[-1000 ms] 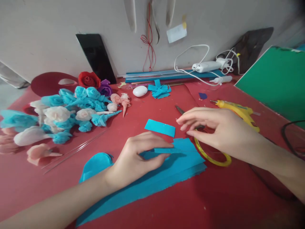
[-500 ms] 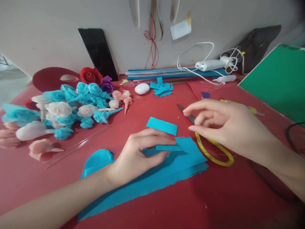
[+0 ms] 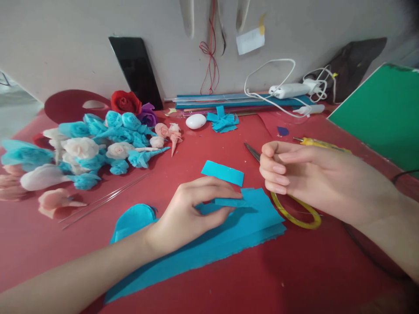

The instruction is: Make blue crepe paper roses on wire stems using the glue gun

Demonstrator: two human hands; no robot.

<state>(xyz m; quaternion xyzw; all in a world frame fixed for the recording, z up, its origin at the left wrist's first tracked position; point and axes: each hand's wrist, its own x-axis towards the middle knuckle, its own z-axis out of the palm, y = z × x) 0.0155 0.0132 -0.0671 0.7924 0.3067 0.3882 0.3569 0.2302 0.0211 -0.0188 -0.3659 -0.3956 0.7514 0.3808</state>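
My left hand (image 3: 199,203) pinches a narrow folded strip of blue crepe paper (image 3: 229,202) between thumb and fingers. It rests over a stack of larger blue crepe sheets (image 3: 183,257). Beyond these sheets lies a separate blue rectangle (image 3: 222,173). My right hand (image 3: 294,179) hovers above yellow-handled scissors (image 3: 312,222), palm turned partly toward me and fingers loosely curled, nothing visible in them. It partly covers the scissors, whose dark blade tip points away and to the left. A thin wire-like line shows near the scissors' handle.
Handmade blue, white and pink flowers (image 3: 98,148) crowd the left side, with thin metal rods (image 3: 108,199) before them. A white oval object (image 3: 196,121) and blue scraps (image 3: 223,119) lie farther back. A yellow-handled tool (image 3: 321,143) and green board (image 3: 382,117) are at right.
My right hand has turned its palm toward me and curled its fingers, uncovering more of the yellow-handled tool. The left hand and its strip stay in place.
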